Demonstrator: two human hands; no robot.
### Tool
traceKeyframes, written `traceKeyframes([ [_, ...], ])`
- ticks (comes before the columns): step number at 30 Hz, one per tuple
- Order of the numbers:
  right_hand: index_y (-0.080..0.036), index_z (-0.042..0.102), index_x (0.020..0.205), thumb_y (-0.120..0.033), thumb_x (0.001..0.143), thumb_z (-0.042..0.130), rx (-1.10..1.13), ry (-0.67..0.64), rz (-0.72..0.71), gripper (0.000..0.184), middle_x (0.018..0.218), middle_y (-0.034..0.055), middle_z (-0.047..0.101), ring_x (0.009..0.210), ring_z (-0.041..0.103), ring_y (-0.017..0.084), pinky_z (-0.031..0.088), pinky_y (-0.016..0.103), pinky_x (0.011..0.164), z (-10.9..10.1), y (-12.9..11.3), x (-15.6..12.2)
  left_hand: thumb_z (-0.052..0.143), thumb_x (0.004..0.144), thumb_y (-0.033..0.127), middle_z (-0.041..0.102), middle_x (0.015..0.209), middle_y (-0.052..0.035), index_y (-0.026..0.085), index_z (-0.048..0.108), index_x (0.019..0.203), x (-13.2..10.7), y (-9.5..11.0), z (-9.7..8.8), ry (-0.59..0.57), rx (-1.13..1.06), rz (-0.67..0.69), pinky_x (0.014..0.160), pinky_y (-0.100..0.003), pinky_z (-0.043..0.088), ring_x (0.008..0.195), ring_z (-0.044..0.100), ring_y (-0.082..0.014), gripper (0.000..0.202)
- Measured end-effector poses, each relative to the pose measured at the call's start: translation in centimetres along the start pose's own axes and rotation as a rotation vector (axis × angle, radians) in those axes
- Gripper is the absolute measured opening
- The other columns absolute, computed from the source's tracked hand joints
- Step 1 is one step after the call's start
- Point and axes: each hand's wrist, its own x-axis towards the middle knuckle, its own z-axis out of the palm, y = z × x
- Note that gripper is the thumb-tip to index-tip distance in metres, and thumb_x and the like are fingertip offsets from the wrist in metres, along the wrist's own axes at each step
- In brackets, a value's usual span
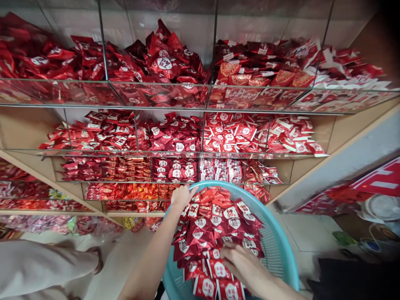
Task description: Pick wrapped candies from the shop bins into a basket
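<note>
A round turquoise plastic basket (283, 246) holds neat rows of small red wrapped packets (204, 229) with white labels and Chinese characters. My left hand (182, 196) grips the basket's far-left rim, its thumb lying along the edge. Over the packets inside, my right hand (242, 262) has its fingers curled down onto them, near the brighter red ones at the front. Its fingertips are partly hidden, and which packet they pinch is hard to see.
Ahead rise tiered shelves with clear dividers (208, 98), filled with red packets (175, 62). Another person's light trouser leg (46, 266) and shoe are at left. Bagged goods (62, 225) sit low on the left. A white fan (381, 208) stands on the right.
</note>
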Motion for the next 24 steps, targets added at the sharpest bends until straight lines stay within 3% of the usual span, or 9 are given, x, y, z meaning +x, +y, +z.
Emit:
traceKeyframes([
  [3,-0.021,0.059,0.089,-0.017,0.079,0.047,-0.062,-0.012,-0.048,0.016,0.101,0.0058,0.06,0.088,0.059,0.019,0.045,0.03,0.074,-0.8,-0.2,0.2,0.01,0.077,0.067,0.065,0.087,-0.0158,0.014,0.058,0.101,0.0,-0.1,0.1,-0.001,-0.009,0.0,0.071,-0.036,0.044,0.084,0.062,-0.0273,0.076],
  [5,-0.021,0.058,0.09,-0.021,0.08,0.048,-0.058,0.028,-0.075,0.014,0.099,0.0048,0.059,0.084,0.06,0.018,0.046,0.03,0.071,-2.9,-0.4,0.8,0.01,0.078,0.066,0.065,0.087,-0.0164,0.014,0.058,0.102,0.0,-0.1,0.1,0.007,-0.006,-0.001,0.071,-0.035,0.044,0.083,0.062,-0.0271,0.074],
  [12,-0.019,0.059,0.093,-0.026,0.086,0.04,-0.078,0.418,-0.152,0.022,0.091,0.0047,0.058,0.078,0.057,0.015,0.044,0.028,0.069,-16.0,-0.1,6.0,0.013,0.079,0.065,0.066,0.085,-0.0159,0.014,0.058,0.1,0.1,-0.2,0.1,0.014,-0.016,-0.005,0.07,-0.036,0.045,0.083,0.062,-0.0274,0.071],
  [15,-0.019,0.059,0.092,-0.026,0.083,0.044,-0.142,0.619,-0.126,0.019,0.088,0.0041,0.059,0.072,0.056,0.015,0.042,0.028,0.066,-20.3,0.7,9.3,0.013,0.079,0.065,0.066,0.084,-0.0151,0.014,0.06,0.096,0.1,-0.3,0.2,0.033,-0.019,0.0,0.068,-0.036,0.046,0.081,0.063,-0.0277,0.072],
  [19,-0.017,0.058,0.092,-0.028,0.08,0.049,-0.204,0.761,-0.05,0.018,0.093,0.0065,0.06,0.079,0.056,0.018,0.041,0.03,0.071,-22.8,1.6,13.6,0.015,0.079,0.065,0.067,0.084,-0.0144,0.013,0.059,0.097,0.1,-0.4,0.2,0.043,-0.036,-0.001,0.069,-0.035,0.046,0.081,0.063,-0.0281,0.071],
  [24,-0.017,0.052,0.093,-0.03,0.079,0.054,-0.315,0.753,-0.033,0.019,0.095,0.0085,0.06,0.091,0.052,0.022,0.04,0.032,0.074,-23.3,1.2,17.1,0.015,0.08,0.062,0.066,0.085,-0.0146,0.013,0.059,0.1,0.0,-0.3,-0.1,0.028,-0.034,-0.012,0.07,-0.034,0.046,0.084,0.062,-0.028,0.069],
])
